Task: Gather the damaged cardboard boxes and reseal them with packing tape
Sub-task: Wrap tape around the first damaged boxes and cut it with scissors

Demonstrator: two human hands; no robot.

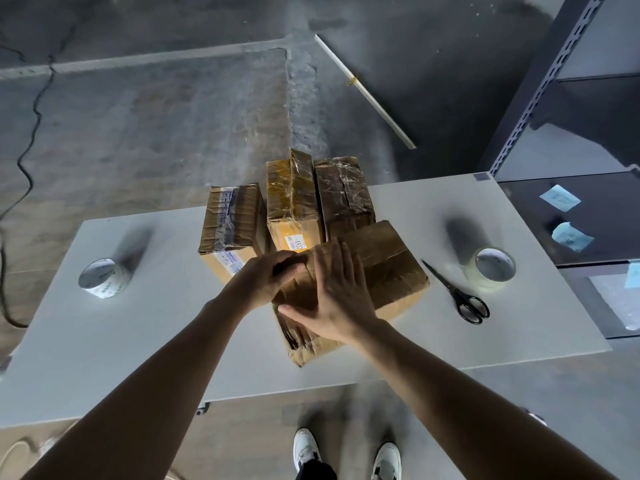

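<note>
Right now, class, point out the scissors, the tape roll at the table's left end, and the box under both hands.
scissors [452, 289], head view, where the blades cross.
tape roll [110, 288], head view, its outer side.
box [384, 258], head view, bare top face near the scissors.

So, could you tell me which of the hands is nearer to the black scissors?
The right hand. It lies flat on the nearest box, left of the scissors; the left hand grips that box's left edge, farther away.
</note>
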